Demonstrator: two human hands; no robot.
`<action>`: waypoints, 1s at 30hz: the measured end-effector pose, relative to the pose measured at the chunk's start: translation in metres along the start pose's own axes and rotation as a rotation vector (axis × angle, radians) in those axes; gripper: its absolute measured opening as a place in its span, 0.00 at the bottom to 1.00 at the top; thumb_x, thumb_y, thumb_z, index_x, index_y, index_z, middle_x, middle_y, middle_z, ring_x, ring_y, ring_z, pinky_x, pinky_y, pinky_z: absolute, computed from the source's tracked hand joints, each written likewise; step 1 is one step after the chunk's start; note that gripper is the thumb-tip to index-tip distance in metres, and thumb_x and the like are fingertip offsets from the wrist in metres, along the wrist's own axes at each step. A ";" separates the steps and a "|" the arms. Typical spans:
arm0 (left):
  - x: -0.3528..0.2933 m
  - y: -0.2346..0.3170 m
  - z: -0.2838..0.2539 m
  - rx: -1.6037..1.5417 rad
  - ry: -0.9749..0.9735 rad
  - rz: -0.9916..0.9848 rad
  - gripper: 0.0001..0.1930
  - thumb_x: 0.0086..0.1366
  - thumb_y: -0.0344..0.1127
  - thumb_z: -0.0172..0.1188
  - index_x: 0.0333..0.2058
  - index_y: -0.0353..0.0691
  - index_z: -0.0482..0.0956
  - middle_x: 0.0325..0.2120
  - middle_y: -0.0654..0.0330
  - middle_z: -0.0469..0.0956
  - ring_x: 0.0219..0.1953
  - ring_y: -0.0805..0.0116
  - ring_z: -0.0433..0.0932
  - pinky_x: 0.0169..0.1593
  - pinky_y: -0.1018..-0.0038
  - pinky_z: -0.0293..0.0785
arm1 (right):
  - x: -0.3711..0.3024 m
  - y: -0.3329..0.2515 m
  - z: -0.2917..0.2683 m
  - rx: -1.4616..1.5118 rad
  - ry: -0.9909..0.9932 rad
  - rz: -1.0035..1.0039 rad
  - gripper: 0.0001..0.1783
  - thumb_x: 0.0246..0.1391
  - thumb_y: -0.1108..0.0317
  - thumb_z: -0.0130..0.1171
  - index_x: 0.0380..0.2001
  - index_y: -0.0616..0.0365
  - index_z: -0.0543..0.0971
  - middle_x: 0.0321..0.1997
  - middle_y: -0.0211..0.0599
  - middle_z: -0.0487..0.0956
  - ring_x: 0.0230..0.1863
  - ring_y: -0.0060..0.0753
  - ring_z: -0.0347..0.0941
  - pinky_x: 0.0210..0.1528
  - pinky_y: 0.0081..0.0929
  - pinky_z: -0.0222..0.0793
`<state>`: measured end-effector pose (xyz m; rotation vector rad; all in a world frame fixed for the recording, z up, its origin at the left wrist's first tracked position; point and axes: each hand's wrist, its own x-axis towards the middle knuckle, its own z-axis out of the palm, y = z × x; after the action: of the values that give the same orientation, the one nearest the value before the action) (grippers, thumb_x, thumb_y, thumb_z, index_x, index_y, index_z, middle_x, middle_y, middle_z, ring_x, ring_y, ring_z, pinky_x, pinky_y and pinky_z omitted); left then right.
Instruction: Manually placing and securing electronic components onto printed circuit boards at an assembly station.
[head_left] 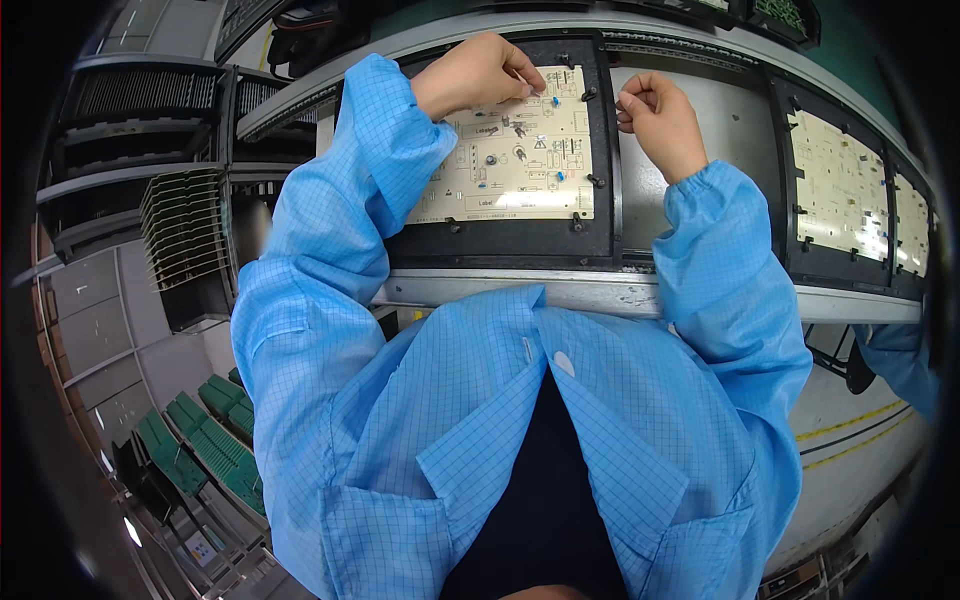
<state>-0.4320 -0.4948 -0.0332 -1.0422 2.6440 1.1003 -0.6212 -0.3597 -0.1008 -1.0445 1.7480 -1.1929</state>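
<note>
A cream circuit board (540,195) lies in a black carrier frame (520,243) in front of me, with several small parts standing on it. My left hand (480,75) reaches over the board's far part. Its fingers are pinched close to the surface, near a small blue component (555,101); anything between them is too small to make out. To the right of that carrier, my right hand (662,118) hovers over a bare metal strip of the line. Thumb and fingertips are drawn together there, and I cannot see what they hold, if anything.
More cream boards (840,185) in black carriers sit along the line to the right. Black clips (598,181) stick up around the carrier's edge. A metal rail (590,290) runs along the near side. Racks of boards (185,235) stand at the left; a bin of green parts (780,14) is at the far right.
</note>
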 end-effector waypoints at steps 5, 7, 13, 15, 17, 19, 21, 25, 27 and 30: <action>0.012 -0.010 0.000 -0.080 0.044 -0.084 0.08 0.56 0.30 0.65 0.36 0.37 0.85 0.29 0.56 0.84 0.30 0.71 0.81 0.37 0.75 0.76 | -0.001 -0.004 -0.002 0.247 -0.099 0.115 0.04 0.63 0.75 0.50 0.38 0.63 0.73 0.35 0.38 0.80 0.36 0.25 0.77 0.40 0.23 0.77; 0.015 -0.010 0.002 -0.076 0.111 -0.058 0.09 0.56 0.30 0.66 0.35 0.37 0.86 0.29 0.56 0.84 0.30 0.70 0.81 0.36 0.75 0.76 | -0.001 -0.005 -0.002 0.264 -0.092 0.104 0.04 0.63 0.74 0.50 0.39 0.63 0.72 0.36 0.40 0.81 0.38 0.27 0.77 0.42 0.23 0.76; 0.027 -0.017 0.011 -0.042 0.263 -0.156 0.09 0.55 0.31 0.65 0.35 0.36 0.86 0.28 0.54 0.84 0.30 0.69 0.82 0.35 0.74 0.77 | -0.002 -0.014 -0.009 0.159 0.081 -0.088 0.05 0.63 0.74 0.51 0.40 0.62 0.73 0.36 0.38 0.81 0.39 0.26 0.77 0.46 0.23 0.73; 0.028 -0.020 0.013 -0.057 0.295 -0.137 0.10 0.54 0.30 0.64 0.36 0.36 0.86 0.29 0.53 0.84 0.30 0.68 0.82 0.36 0.73 0.78 | -0.002 -0.015 -0.011 0.136 0.097 -0.101 0.05 0.62 0.73 0.51 0.40 0.62 0.73 0.36 0.37 0.81 0.39 0.26 0.76 0.46 0.23 0.73; 0.028 -0.018 0.012 -0.064 0.276 -0.131 0.10 0.54 0.30 0.64 0.35 0.36 0.86 0.29 0.53 0.84 0.30 0.68 0.83 0.37 0.73 0.78 | -0.002 -0.015 -0.011 0.113 0.112 -0.112 0.05 0.62 0.73 0.51 0.40 0.62 0.74 0.36 0.37 0.81 0.39 0.25 0.76 0.46 0.22 0.73; 0.029 -0.018 0.014 -0.073 0.256 -0.125 0.10 0.54 0.30 0.64 0.35 0.36 0.86 0.29 0.52 0.84 0.30 0.67 0.83 0.37 0.73 0.78 | -0.002 -0.015 -0.011 0.105 0.125 -0.123 0.05 0.62 0.73 0.52 0.40 0.61 0.74 0.36 0.36 0.81 0.39 0.25 0.76 0.47 0.21 0.72; 0.030 -0.019 0.017 -0.051 0.271 -0.127 0.10 0.53 0.30 0.64 0.35 0.35 0.86 0.29 0.51 0.84 0.30 0.66 0.83 0.39 0.72 0.79 | -0.003 -0.018 -0.012 0.087 0.128 -0.128 0.05 0.62 0.73 0.52 0.40 0.61 0.74 0.36 0.36 0.81 0.39 0.25 0.76 0.47 0.22 0.71; 0.029 -0.015 0.017 -0.025 0.240 -0.148 0.10 0.53 0.31 0.64 0.34 0.34 0.86 0.29 0.50 0.84 0.30 0.65 0.83 0.39 0.71 0.79 | -0.004 -0.016 -0.012 0.089 0.139 -0.166 0.05 0.62 0.72 0.52 0.40 0.61 0.74 0.35 0.36 0.81 0.40 0.25 0.76 0.48 0.23 0.71; 0.031 -0.016 0.019 -0.013 0.251 -0.166 0.10 0.52 0.31 0.64 0.34 0.35 0.86 0.29 0.50 0.84 0.30 0.65 0.83 0.39 0.71 0.79 | -0.004 -0.016 -0.013 0.078 0.146 -0.174 0.05 0.62 0.72 0.52 0.40 0.60 0.74 0.35 0.36 0.81 0.40 0.25 0.76 0.49 0.23 0.71; 0.028 -0.011 0.019 0.031 0.266 -0.182 0.10 0.52 0.31 0.64 0.34 0.35 0.86 0.28 0.49 0.84 0.30 0.64 0.83 0.39 0.70 0.79 | -0.003 -0.014 -0.013 0.081 0.152 -0.197 0.05 0.62 0.73 0.52 0.40 0.60 0.74 0.36 0.35 0.81 0.41 0.24 0.76 0.49 0.22 0.71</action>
<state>-0.4496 -0.5034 -0.0628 -1.4830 2.6791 0.9390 -0.6287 -0.3559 -0.0831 -1.1219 1.7253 -1.4880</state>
